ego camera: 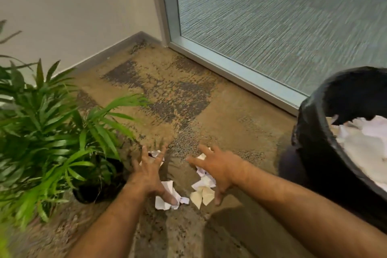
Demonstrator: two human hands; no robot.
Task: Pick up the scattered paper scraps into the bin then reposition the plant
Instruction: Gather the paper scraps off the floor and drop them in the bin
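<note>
Crumpled white paper scraps lie on the carpet in front of me. One scrap sits under the thumb side of my left hand, and another small piece shows between its spread fingers. A cream and white cluster of scraps lies under my right hand. Both hands hover over the scraps with fingers spread and grip nothing. A leafy green plant in a black pot stands at the left. The bin, lined with a black bag, stands at the right with white paper inside.
A beige wall with a dark baseboard runs behind the plant. A frosted glass panel in a metal frame closes off the far right. Patterned brown carpet stretches between the plant and the bin.
</note>
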